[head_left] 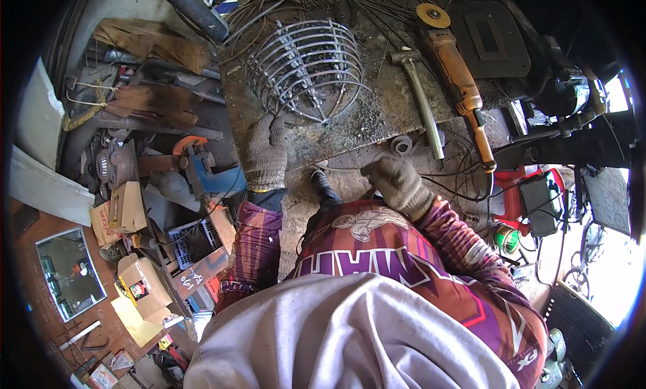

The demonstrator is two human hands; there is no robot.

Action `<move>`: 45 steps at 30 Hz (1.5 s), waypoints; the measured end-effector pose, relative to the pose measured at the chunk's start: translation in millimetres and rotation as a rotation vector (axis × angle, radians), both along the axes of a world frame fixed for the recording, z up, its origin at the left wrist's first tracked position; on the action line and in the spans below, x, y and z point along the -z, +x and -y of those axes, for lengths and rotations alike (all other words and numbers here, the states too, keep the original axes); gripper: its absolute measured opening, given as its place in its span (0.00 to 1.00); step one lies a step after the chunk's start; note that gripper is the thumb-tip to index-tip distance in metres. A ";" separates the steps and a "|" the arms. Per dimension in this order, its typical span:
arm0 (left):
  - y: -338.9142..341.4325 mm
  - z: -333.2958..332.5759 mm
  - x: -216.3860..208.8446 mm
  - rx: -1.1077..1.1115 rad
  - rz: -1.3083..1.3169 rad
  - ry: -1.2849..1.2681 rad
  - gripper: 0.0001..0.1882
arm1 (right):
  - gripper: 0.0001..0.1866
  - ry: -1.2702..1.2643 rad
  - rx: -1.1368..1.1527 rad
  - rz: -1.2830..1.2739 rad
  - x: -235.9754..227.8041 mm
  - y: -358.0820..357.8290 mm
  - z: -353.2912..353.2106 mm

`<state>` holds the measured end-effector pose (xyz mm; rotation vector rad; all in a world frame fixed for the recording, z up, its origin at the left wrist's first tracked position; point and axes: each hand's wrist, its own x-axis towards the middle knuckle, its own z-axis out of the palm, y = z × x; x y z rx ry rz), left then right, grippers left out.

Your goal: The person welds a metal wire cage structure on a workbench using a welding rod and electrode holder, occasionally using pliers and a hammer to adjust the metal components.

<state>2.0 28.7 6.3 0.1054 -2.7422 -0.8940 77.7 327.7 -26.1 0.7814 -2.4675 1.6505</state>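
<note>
A cage-like basket of curved metal rods [306,62] lies on the dark, grimy worktable [397,113]. My left hand [264,153], in a grey-brown knitted glove, lies over the table's near left edge. Its fingers stretch toward the basket's lower left side, and I cannot tell whether they touch the rods. My right hand [402,186], gloved alike, hovers just in front of my body, short of the table's near edge. Its fingers are curled, and whatever may be in them is hidden. Right of the basket lies a hammer [420,99] with a long metal handle.
An orange angle grinder [457,79] with a disc lies beyond the hammer, its cable trailing rightward. A dark welding mask [488,39] lies at the far right. To the left are a blue power tool [212,177], cardboard boxes [124,210] and a mirror [70,274].
</note>
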 end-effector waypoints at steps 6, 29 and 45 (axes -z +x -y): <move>-0.2 4.1 4.2 -0.030 0.002 0.032 0.19 | 0.11 0.065 0.011 0.885 71.5 50.7 -36.4; -3.8 -1.5 11.0 0.015 -0.228 -0.043 0.16 | 0.22 0.391 -0.024 0.861 104.1 63.1 -76.2; -7.0 11.0 33.1 -0.009 -0.224 0.029 0.17 | 0.17 0.127 0.406 0.081 -51.4 -92.0 -1.0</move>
